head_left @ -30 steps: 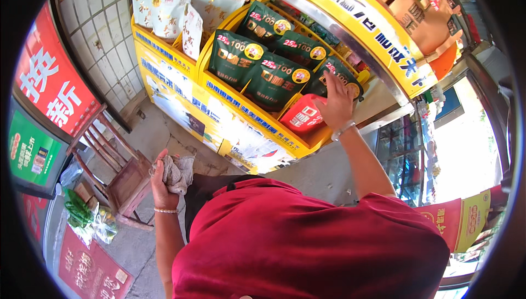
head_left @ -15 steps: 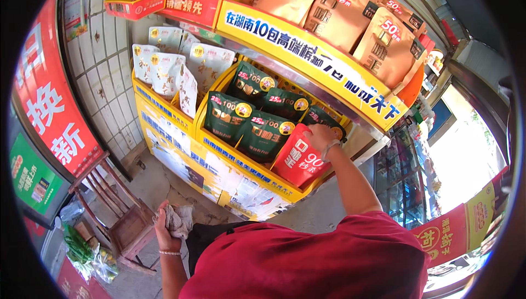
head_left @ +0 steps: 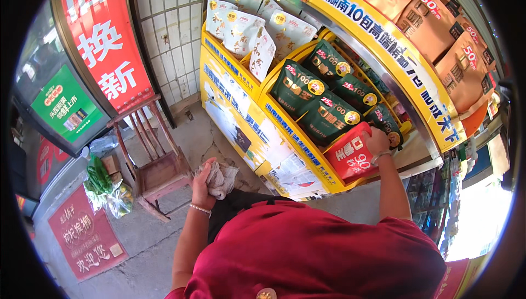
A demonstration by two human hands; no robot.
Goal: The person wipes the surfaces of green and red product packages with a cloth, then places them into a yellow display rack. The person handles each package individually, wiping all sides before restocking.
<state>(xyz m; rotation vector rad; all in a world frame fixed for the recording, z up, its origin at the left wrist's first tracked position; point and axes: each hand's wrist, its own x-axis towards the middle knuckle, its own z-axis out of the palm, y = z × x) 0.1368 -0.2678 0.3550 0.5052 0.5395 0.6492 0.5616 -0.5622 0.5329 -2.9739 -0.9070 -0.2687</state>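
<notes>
My right hand point(head_left: 378, 141) reaches into the lower bay of the yellow display rack point(head_left: 263, 126). Its fingers are closed at the top right corner of a red pouch point(head_left: 350, 156), which leans in the front right of the bay. Dark green pouches point(head_left: 329, 119) stand beside and behind it. Low on the left, my left hand point(head_left: 201, 185) grips a crumpled greyish rag point(head_left: 221, 180), held away from the rack near my waist. White pouches point(head_left: 239, 29) fill the bay to the left.
Brown pouches point(head_left: 424, 22) line the upper shelf, whose front edge juts out above the lower bay. A wooden chair point(head_left: 161, 170) stands on the floor at left, with bags of green vegetables point(head_left: 98, 176) beside it. A red mat point(head_left: 85, 233) lies at lower left.
The view has swung left, so the rack appears farther right and more floor shows. My right hand remains at the red pouch's corner; my left hand still holds the rag.
</notes>
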